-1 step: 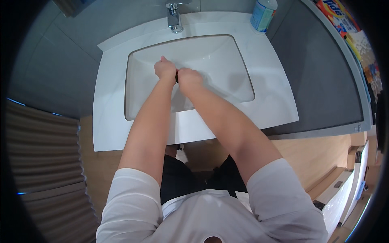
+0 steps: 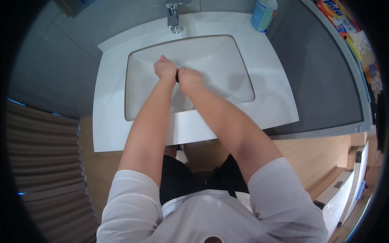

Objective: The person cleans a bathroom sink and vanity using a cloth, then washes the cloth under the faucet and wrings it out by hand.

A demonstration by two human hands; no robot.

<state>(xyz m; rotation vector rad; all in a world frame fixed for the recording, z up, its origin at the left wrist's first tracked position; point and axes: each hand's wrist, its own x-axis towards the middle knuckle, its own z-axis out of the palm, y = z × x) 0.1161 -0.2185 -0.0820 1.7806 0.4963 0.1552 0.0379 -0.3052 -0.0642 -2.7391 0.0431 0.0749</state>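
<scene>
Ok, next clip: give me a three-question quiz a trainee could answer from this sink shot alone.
1. True or false: both hands are held over the basin of the sink.
2. What shows between the left hand and the right hand? A) a white towel B) a small dark thing C) a yellow sponge
3. Fill in: the bottle with the blue label stands on the counter to the ____ of the tap.

Key
1. True: both fists are together above the basin.
2. B. Only a dark sliver shows between the fists, so what it is cannot be told.
3. Right.
</scene>
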